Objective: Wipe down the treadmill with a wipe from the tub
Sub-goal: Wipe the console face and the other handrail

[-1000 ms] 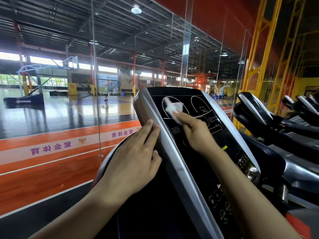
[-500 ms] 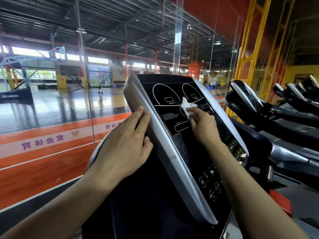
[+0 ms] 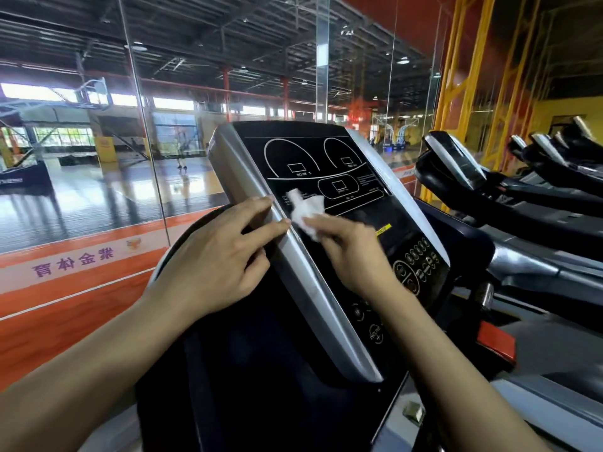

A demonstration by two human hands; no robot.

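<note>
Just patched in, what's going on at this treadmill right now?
A person is wiping the treadmill console. The right hand pinches a crumpled white wipe and presses it on the black display panel, near its left edge, below the dial markings. The left hand rests on the console's silver side trim, fingers lying along it, seemingly to steady it. The button area lower down is not under the wipe. No tub is in view.

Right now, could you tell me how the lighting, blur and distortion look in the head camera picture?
Head view: bright daylight from the far hall windows glares off the court floor; the wide lens bows straight lines near the edges; the right hand and its wipe are slightly motion-smeared; the left hand on the console's silver edge is sharper; the black console panel shows little glare.
</note>
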